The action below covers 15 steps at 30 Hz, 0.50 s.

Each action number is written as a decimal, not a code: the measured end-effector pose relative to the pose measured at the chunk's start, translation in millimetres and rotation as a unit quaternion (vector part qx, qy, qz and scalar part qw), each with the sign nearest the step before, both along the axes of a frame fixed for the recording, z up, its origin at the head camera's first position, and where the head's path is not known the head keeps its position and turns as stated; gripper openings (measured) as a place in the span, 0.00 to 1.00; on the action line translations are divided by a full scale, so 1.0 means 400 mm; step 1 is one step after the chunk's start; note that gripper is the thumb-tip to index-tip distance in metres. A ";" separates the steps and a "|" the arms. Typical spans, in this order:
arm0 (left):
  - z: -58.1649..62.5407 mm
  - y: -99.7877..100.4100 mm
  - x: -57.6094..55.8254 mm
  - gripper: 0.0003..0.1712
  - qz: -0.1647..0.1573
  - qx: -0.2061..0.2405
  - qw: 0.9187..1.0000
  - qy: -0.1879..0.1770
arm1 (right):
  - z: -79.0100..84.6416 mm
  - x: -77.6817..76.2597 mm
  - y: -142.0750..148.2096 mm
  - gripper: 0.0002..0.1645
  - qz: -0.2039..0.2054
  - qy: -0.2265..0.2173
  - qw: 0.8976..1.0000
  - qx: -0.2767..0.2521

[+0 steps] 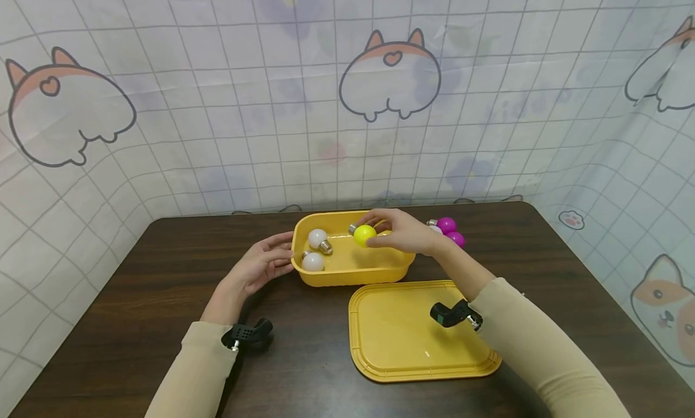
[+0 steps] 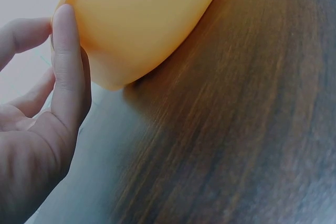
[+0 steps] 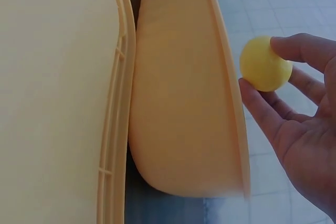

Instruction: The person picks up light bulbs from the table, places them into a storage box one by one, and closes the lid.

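Observation:
My right hand pinches a yellow light bulb between thumb and fingertips, above the yellow bin. The bulb's silver screw base points to the left; in the right wrist view only its round yellow globe shows. My left hand touches the left end of the bin with its fingertips, and in the left wrist view the fingers look fairly straight against the outer wall. Inside the bin, at its left end, lie two white bulbs, one at the back and one nearer me.
A yellow lid or tray lies flat in front of the bin, under my right forearm. Purple bulbs and a white one lie right of the bin, partly hidden by my right wrist. The dark wooden table meets a patterned cloth wall behind.

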<state>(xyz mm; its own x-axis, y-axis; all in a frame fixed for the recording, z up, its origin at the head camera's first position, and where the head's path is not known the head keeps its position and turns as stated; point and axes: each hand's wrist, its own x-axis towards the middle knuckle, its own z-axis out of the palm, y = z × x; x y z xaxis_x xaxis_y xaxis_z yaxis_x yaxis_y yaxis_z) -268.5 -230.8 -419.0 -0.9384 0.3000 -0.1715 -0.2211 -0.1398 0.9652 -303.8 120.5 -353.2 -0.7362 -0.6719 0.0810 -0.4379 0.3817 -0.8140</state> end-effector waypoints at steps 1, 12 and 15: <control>0.000 0.000 0.000 0.38 0.000 0.000 1.000 0.000 | -0.001 -0.001 -0.004 0.24 0.000 -0.002 1.000 0.000; 0.002 0.000 0.001 0.38 -0.005 -0.002 1.000 0.006 | -0.010 -0.008 -0.040 0.24 0.023 -0.001 1.000 -0.017; 0.001 -0.001 -0.001 0.38 -0.008 -0.002 1.000 0.008 | -0.018 -0.011 -0.048 0.24 0.024 -0.001 0.999 -0.021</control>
